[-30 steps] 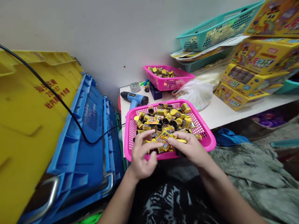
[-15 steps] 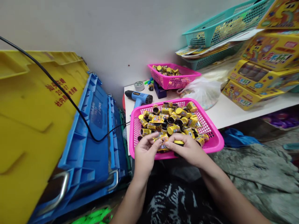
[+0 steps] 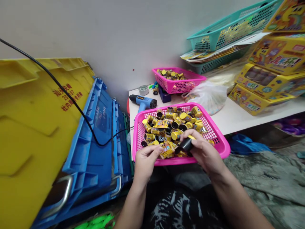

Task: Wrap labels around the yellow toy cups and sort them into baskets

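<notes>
Against the wall at far left, a yellow plastic lid (image 3: 30, 143) tilts over a blue plastic crate (image 3: 95, 143), with a black cable (image 3: 71, 92) running across both. Next along, a blue heat gun (image 3: 142, 102) lies on the desk (image 3: 234, 119). In front of the desk stands a pink mesh basket (image 3: 215, 136), heaped with small yellow-and-black canisters (image 3: 186, 125). The left hand (image 3: 145, 162) curls at the basket's near side, fingertips on yellow printed packets (image 3: 166, 150); whether its grip closes on anything, I cannot tell. The right hand (image 3: 205, 149) clenches a black-ended canister (image 3: 186, 145) above the pile, its long axis slanting, black end pointing down-left toward the packets. Farther right on the desk sit a smaller pink basket (image 3: 178, 83) of canisters, a plastic bag (image 3: 209, 97), teal baskets (image 3: 228, 35) and stacked yellow boxes (image 3: 269, 82).
</notes>
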The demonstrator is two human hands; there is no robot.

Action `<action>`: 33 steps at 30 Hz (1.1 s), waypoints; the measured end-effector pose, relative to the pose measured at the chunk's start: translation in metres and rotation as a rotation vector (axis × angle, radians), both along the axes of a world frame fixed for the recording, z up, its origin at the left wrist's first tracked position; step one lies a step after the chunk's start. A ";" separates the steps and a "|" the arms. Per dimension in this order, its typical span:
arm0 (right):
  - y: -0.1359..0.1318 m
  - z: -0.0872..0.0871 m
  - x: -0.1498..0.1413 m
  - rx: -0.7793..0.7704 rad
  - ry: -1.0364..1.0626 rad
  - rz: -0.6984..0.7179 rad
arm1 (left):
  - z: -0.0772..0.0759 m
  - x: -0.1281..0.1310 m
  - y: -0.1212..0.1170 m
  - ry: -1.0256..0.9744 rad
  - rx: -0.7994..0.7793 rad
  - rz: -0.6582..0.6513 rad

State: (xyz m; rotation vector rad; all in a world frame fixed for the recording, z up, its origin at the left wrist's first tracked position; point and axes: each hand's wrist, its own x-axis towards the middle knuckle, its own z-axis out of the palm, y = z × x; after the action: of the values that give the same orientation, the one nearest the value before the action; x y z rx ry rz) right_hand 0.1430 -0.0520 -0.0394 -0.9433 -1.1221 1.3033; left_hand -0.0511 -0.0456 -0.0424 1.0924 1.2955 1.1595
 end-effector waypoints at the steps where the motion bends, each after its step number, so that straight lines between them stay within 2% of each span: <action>1: -0.001 -0.001 0.003 -0.022 0.097 -0.017 | -0.002 -0.001 0.000 0.004 0.015 -0.003; 3: -0.001 -0.001 0.006 -0.037 0.170 -0.031 | -0.006 -0.001 -0.002 -0.008 0.031 -0.011; 5: -0.001 0.000 0.007 -0.028 0.140 -0.022 | -0.009 0.000 -0.003 -0.041 0.034 -0.016; 13: -0.004 0.000 0.010 0.028 -0.190 0.091 | -0.012 0.003 -0.003 -0.110 0.028 -0.029; 20: -0.004 -0.006 0.004 0.189 -0.340 0.057 | 0.003 0.009 -0.005 -0.105 -0.011 -0.099; 24: -0.005 -0.008 0.001 0.204 -0.384 0.089 | 0.010 0.010 -0.008 -0.208 -0.082 -0.253; 28: -0.006 -0.008 -0.005 0.086 -0.183 0.187 | 0.008 0.010 -0.010 -0.210 -0.037 -0.216; 33: -0.004 -0.014 -0.015 -0.110 0.034 0.372 | 0.010 0.014 -0.014 -0.215 0.018 -0.254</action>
State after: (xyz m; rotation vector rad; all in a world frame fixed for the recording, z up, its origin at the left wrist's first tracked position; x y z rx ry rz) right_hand 0.1279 -0.0560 -0.0534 -0.8118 -1.2494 1.6901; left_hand -0.0366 -0.0599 -0.0324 1.0789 0.9523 1.0655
